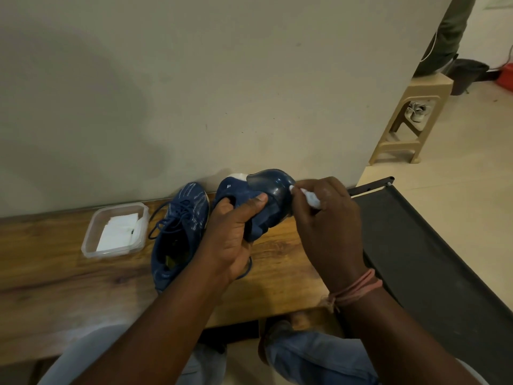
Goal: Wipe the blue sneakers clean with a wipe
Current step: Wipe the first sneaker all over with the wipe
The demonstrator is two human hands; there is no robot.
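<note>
Lettering is not legible on either shoe. One blue sneaker (258, 201) is held above the desk (69, 279) by the left hand (233, 234), thumb curled over its collar. A white wipe (308, 198) is pinched in the right hand (327, 223) and pressed against its glossy heel. A second sneaker (180, 232) lies beside a clear container (115, 230) of wipes, near the wall edge; bare desk is seen at left.

Left hand (230, 240) grips sneaker (266, 201); right hand (327, 223) apparently presses wipe (311, 200) against it.
</note>
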